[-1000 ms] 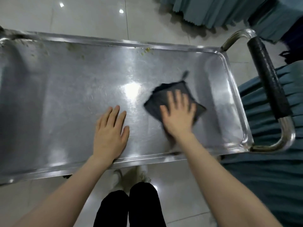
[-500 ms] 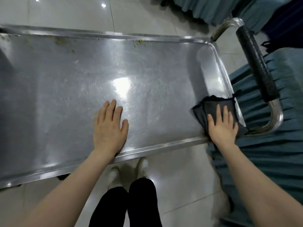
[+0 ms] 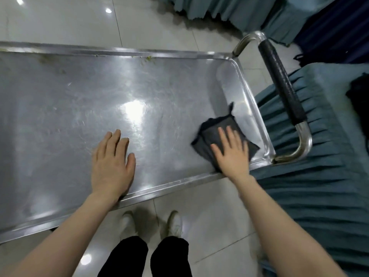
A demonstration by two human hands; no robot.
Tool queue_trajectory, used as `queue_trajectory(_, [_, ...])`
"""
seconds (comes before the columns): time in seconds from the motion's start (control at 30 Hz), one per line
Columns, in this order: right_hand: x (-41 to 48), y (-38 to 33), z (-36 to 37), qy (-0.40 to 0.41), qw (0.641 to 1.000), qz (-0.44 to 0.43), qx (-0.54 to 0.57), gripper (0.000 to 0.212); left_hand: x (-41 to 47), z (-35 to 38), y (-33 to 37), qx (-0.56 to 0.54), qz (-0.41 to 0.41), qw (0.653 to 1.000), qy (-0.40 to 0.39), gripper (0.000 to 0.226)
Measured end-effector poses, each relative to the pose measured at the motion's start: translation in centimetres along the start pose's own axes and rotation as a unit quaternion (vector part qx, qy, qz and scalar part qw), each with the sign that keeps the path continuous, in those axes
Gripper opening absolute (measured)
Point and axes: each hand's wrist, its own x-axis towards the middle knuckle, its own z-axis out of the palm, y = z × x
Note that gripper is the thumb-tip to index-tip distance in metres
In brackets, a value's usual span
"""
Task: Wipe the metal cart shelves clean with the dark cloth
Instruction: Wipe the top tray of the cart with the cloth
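The metal cart's top shelf [image 3: 69,108] fills the left and middle of the head view, shiny and scratched. Greenish crumbs [image 3: 148,57] lie along its far rim, and a smear [image 3: 46,60] marks the far left. A folded dark cloth [image 3: 217,128] lies flat near the shelf's right end, close to the front rim. My right hand [image 3: 232,151] presses flat on the cloth with fingers spread, covering its near half. My left hand [image 3: 112,162] rests palm down on the bare shelf by the front rim, holding nothing.
The cart's handle [image 3: 281,84], a metal tube with a black grip, sticks out past the right end. Teal pleated fabric [image 3: 319,166] hangs close on the right and at the back [image 3: 219,7]. Tiled floor [image 3: 199,206] and my shoes [image 3: 173,222] lie below the front rim.
My right hand swept the cloth from mid-shelf out to the right rim, then drew it back a little inward. My left hand stayed planted.
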Motion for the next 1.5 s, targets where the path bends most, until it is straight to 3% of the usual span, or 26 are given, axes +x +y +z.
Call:
queue_trajectory(0.1, [1.4, 6.2, -0.9, -0.044, 0.993, 0.111, 0.003, 0.068, 0.1, 0.0, -0.1, 0.009, 0.004, 1.0, 0.006, 0.042])
queue_trajectory(0.2, [-0.7, 4.5, -0.5, -0.022, 0.994, 0.108, 0.007, 0.067, 0.0, -0.1, 0.0, 0.022, -0.003, 1.0, -0.001, 0.043])
queue_trajectory(0.3, [-5.2, -2.4, 0.3, 0.022, 0.999, -0.037, 0.014, 0.066, 0.1, -0.4, 0.4, 0.021, -0.004, 1.0, -0.007, 0.046])
queue_trajectory(0.37, [-7.4, -6.8, 0.8, 0.025, 0.986, -0.159, 0.034, 0.063, 0.1, -0.6, 0.4, 0.01, -0.005, 1.0, -0.016, 0.048])
queue_trajectory(0.43, [-7.7, -8.3, 0.9, 0.012, 0.973, -0.224, 0.052, 0.061, 0.0, -0.8, 0.3, 0.0, -0.011, 0.999, -0.036, 0.047])
queue_trajectory(0.53, [-5.8, -3.6, 0.3, 0.012, 0.963, -0.266, 0.032, 0.057, 0.2, -1.5, 0.3, 0.019, -0.015, 0.997, -0.075, 0.045])
queue_trajectory(0.67, [-2.9, 9.4, -0.8, -0.019, 0.991, -0.129, -0.028, 0.063, -2.2, -2.7, 1.5, 0.05, -0.021, 0.991, -0.12, 0.052])
queue_trajectory(0.77, [-3.3, 12.7, -0.9, -0.036, 0.99, -0.131, -0.035, 0.063, -7.1, -2.8, 2.9, 0.058, -0.007, 0.993, -0.107, 0.053])
queue_trajectory(0.93, [-7.2, 2.2, 0.7, 0.02, 0.939, -0.342, -0.021, 0.058, -13.1, -2.2, 4.4, 0.081, -0.044, 0.993, -0.069, 0.059])
queue_trajectory(1.03, [-8.9, -7.3, 0.8, 0.028, 0.917, -0.397, -0.005, 0.058, -14.4, -2.4, 4.3, 0.091, -0.082, 0.991, -0.045, 0.058])
queue_trajectory(1.13, [-9.7, -11.4, 0.6, -0.028, 0.899, -0.437, -0.026, 0.059, -15.2, -3.0, 4.1, 0.127, -0.107, 0.986, -0.02, 0.057])
queue_trajectory(1.3, [-7.2, -2.1, 0.1, 0.024, 0.906, -0.422, -0.022, 0.052, -16.4, -4.4, 2.8, 0.162, -0.121, 0.979, -0.001, 0.054])
queue_trajectory(1.4, [-4.8, 6.2, 0.1, 0.019, 0.924, -0.381, -0.037, 0.053, -17.2, -4.3, 2.2, 0.163, -0.108, 0.981, 0.007, 0.055])
queue_trajectory(1.5, [-4.2, 8.3, -0.5, -0.012, 0.924, -0.379, -0.051, 0.059, -17.1, -3.6, 2.7, 0.135, -0.129, 0.982, 0.027, 0.056])
